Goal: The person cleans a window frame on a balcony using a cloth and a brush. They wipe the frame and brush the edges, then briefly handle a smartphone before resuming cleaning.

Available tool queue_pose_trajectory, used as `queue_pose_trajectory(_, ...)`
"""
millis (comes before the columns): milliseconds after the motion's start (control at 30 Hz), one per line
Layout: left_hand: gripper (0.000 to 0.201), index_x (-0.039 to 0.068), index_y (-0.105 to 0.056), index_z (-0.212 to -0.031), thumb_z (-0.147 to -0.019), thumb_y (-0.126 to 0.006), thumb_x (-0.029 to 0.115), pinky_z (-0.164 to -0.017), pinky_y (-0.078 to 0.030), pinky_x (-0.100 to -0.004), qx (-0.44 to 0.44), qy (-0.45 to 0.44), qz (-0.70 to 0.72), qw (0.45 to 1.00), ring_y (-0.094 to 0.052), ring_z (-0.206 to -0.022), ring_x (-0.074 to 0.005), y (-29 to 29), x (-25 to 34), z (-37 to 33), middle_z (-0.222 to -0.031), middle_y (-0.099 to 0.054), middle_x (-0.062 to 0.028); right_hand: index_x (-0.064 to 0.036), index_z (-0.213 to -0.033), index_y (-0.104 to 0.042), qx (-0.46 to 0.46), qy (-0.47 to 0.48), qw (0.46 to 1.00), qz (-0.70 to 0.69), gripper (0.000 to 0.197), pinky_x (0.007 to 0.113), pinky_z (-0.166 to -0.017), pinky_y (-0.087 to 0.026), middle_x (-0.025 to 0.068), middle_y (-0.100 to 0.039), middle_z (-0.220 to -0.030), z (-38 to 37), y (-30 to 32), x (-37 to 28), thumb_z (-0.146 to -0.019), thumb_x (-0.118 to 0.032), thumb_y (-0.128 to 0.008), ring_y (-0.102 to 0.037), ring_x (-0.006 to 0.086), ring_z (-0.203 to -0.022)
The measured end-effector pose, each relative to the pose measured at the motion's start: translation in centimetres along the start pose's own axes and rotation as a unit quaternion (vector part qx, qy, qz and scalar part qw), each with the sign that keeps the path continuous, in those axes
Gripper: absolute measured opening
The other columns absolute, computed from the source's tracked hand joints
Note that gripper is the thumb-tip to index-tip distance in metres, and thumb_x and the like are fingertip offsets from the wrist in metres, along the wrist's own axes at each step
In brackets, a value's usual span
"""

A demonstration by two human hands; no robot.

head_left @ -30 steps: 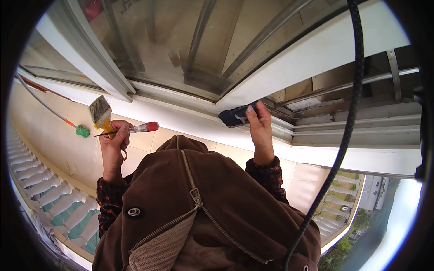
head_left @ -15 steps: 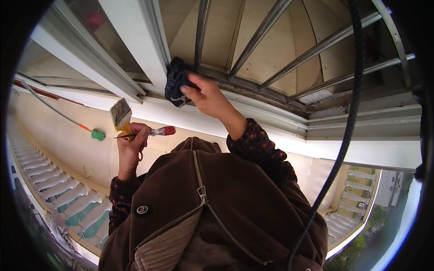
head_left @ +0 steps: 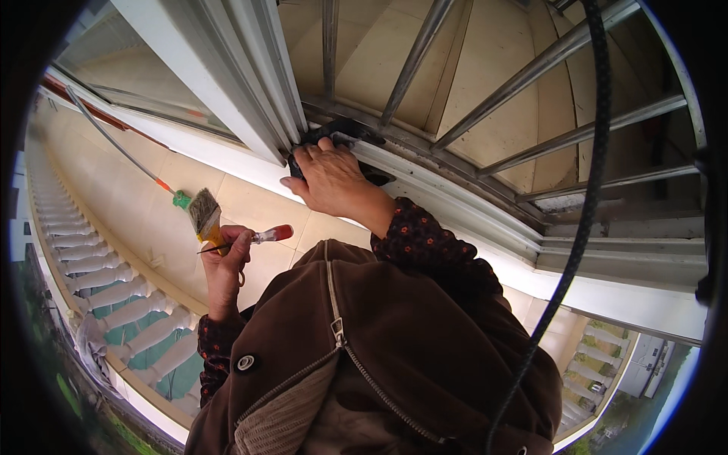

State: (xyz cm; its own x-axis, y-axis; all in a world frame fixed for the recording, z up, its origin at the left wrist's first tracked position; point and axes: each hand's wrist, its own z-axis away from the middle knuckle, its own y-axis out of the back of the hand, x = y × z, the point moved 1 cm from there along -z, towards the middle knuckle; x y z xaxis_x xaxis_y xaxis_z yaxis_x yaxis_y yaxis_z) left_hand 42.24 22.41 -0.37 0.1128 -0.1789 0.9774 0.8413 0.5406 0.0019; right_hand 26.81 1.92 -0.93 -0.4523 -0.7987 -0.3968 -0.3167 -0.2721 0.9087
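Observation:
My left hand (head_left: 225, 262) is closed around a flat paintbrush (head_left: 205, 214) with a yellow handle and grey bristles pointing up. The same hand holds a screwdriver (head_left: 267, 235) with a clear and red handle; its thin dark shaft runs left across my fingers. My right hand (head_left: 334, 178) presses a dark cloth (head_left: 346, 130) onto the white window track (head_left: 425, 175), beside the upright edge of the sliding frame (head_left: 267, 83). Its fingers are bent over the cloth, parts of which stick out on both sides. The palm is hidden.
Metal security bars (head_left: 418, 62) stand beyond the track. A black cable (head_left: 585, 212) hangs down the right side. On the tiled floor (head_left: 171, 239) lies a long-handled tool with a green head (head_left: 181, 199). A white balustrade (head_left: 125, 292) borders the left.
My right hand has gone from pinching the bunched cloth at the frame's edge to pressing it, spread wider, on the track. My left hand keeps the brush and screwdriver. The view has shifted.

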Motion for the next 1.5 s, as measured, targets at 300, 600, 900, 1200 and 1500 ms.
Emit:
queue_pose_trajectory(300, 0.01, 0.004, -0.066, -0.088, -0.091, -0.07, 0.013, -0.048, -0.029, -0.019, 0.006, -0.006, -0.015, 1.0, -0.042, -0.053, -0.0021, 0.3, -0.5, -0.3, -0.064, -0.054, 0.0042, -0.0036, -0.097, -0.065, 0.032, -0.04, 0.998, 0.043, 0.026, 0.044, -0.08, -0.05, 0.0136, -0.069, -0.092, 4.5, 1.7, 2.8, -0.088, -0.028, -0.065, -0.06, 0.0327, -0.094)
queue_pose_trajectory(600, 0.009, 0.003, -0.067, -0.088, -0.09, -0.07, 0.011, -0.051, -0.032, -0.0188, 0.015, 0.011, -0.02, 1.0, -0.046, -0.057, -0.0027, 1.0, -1.0, -1.0, -0.069, -0.058, 0.0029, 0.0003, -0.101, -0.067, 0.277, -0.104, 0.946, -0.129, 0.015, 0.035, -0.069, -0.051, 0.0149, -0.067, -0.086, 7.0, 5.8, 5.1, -0.09, -0.009, -0.067, -0.064, 0.0307, -0.074)
queue_pose_trajectory(900, 0.011, 0.002, -0.066, -0.09, -0.092, -0.069, 0.013, -0.048, -0.031, -0.0202, -0.005, 0.014, 0.015, 1.0, -0.043, -0.054, -0.004, 1.3, -1.3, -1.5, -0.065, -0.054, 0.0023, -0.0011, -0.104, -0.065, 0.315, -0.103, 0.942, -0.05, 0.018, 0.036, -0.071, -0.053, 0.0169, -0.068, -0.093, 6.0, 7.0, 4.2, -0.087, -0.006, -0.067, -0.066, 0.0374, -0.081)
queue_pose_trajectory(1200, 0.021, 0.002, -0.062, -0.091, -0.096, -0.063, 0.023, -0.046, -0.025, -0.0211, -0.058, -0.002, 0.17, 0.984, -0.038, -0.049, -0.0056, 0.7, -1.4, -1.9, -0.06, -0.05, 0.0007, -0.0111, -0.103, -0.07, 0.262, -0.142, 0.911, 0.287, 0.027, 0.042, -0.082, -0.049, 0.0107, -0.064, -0.11, 14.3, 11.6, 3.9, -0.076, -0.009, -0.07, -0.06, 0.0335, -0.101)
queue_pose_trajectory(1500, 0.021, 0.002, -0.063, -0.091, -0.095, -0.065, 0.023, -0.046, -0.026, -0.0215, -0.054, -0.01, 0.166, 0.984, -0.038, -0.05, -0.0058, 0.0, -0.6, -1.4, -0.06, -0.05, 0.0008, -0.0166, -0.091, -0.073, 0.14, 0.097, 0.98, 0.104, 0.017, 0.037, -0.065, -0.051, 0.0044, -0.056, -0.086, 0.8, 1.2, 2.8, -0.079, -0.01, -0.063, -0.057, 0.024, -0.086)
